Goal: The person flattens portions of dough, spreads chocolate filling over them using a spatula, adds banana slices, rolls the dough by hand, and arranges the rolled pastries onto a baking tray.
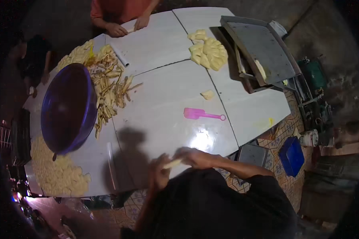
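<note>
At the near edge of the table, my left hand [160,171] and my right hand [193,157] are both closed on a pale, elongated piece of dough [172,163]. The fingers partly cover it; its middle shows between them. Farther up the white table lies a pink plastic scoop [193,113] with a ring-ended handle. A single small lump of dough [207,94] rests just beyond the scoop. Toward the far side sits a cluster of dough pieces [213,54].
At left stands a large purple basin [91,115] beside a heap of yellow-brown strips [109,85], with flat pale pieces [62,173] nearer. Rolling rods [118,54] lie about. Metal trays [263,44] are stacked at right; a blue crate [292,156] is on the floor. Across, a co-worker's hands [116,30] hold dough.
</note>
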The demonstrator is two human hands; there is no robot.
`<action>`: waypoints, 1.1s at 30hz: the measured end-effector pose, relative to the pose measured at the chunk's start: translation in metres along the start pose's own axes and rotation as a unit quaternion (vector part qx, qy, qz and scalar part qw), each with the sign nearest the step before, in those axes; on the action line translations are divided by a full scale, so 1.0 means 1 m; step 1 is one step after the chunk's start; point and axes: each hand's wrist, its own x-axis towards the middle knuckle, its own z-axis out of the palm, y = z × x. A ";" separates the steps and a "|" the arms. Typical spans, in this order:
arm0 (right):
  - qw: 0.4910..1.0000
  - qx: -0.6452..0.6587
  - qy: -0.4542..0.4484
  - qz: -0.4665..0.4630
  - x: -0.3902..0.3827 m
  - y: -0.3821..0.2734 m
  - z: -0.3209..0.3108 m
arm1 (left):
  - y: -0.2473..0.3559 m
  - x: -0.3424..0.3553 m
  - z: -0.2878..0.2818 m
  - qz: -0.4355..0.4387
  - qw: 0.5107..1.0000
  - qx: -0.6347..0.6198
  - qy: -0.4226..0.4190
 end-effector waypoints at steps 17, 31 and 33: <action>0.968 0.024 0.230 0.097 0.046 0.032 -0.050 | 0.071 0.037 0.012 -0.096 0.921 -0.353 0.132; 0.896 -0.438 0.019 -0.065 0.029 0.019 0.029 | 0.029 0.047 0.002 0.051 0.966 0.254 -0.022; 0.868 -0.491 0.025 -0.065 0.027 0.026 0.029 | 0.030 0.042 0.003 0.041 0.933 0.352 -0.066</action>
